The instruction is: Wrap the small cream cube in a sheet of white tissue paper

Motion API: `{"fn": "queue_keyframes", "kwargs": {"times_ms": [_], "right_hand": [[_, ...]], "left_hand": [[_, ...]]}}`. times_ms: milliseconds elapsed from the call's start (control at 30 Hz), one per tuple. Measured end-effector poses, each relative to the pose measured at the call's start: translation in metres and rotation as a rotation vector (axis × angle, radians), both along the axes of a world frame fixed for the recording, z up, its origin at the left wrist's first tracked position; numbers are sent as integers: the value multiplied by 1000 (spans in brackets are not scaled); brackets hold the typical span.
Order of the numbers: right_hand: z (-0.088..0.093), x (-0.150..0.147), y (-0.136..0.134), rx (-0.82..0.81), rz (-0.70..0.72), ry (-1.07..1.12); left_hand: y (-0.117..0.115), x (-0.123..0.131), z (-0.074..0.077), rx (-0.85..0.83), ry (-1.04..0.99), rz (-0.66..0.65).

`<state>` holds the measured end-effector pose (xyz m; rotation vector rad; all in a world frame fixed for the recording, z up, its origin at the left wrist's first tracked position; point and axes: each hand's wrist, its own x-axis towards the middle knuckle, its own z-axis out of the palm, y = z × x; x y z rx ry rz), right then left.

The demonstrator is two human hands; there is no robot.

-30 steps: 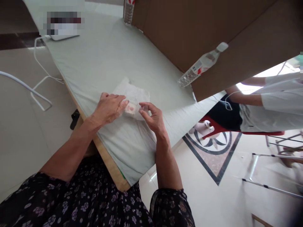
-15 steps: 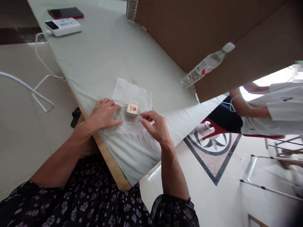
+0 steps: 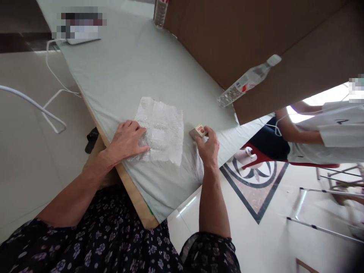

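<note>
Clearly, had a small box (image 3: 200, 131) gripped between the thumb and fingers of the right hand (image 3: 209, 148), just in from the right edge of the cloth-covered bench (image 3: 113, 68), with a red mark showing on the box's pale face. Could not tell contact with the bench from a slight lift above it. Had the left hand (image 3: 127, 140) open, thumb apart from the fingers, touching the left side of a sheet of bubble wrap (image 3: 164, 131) close to the left edge. Saw the sheet lying flat and slightly crinkled, back from the near corner, between both hands and apart from the box. Noted a clear bottle (image 3: 250, 80) with a white cap at the end of a brown cardboard panel (image 3: 227, 34), toward the right edge, and a second bottle (image 3: 160, 16) by the panel toward the far end, cut off at the top. Spotted a white device (image 3: 83, 40), partly blurred out, at the left edge, with a white cable (image 3: 53, 75) hanging off there.
</note>
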<state>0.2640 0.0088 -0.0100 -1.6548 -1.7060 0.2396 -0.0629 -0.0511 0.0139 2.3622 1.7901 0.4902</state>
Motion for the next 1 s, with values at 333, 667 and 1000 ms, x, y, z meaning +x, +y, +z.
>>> {"fn": "queue_keyframes", "kwargs": {"times_ms": [333, 667, 1000], "right_hand": [[21, -73, -36, -10, 463, -169], [6, -63, -53, -240, 594, -311], [1, -63, -58, -218, 561, -292]], "left_hand": [[-1, 0, -1, 16, 9, -11], [-4, -4, 7, -31, 14, 5], [-3, 20, 1, -17, -86, -152]]}}
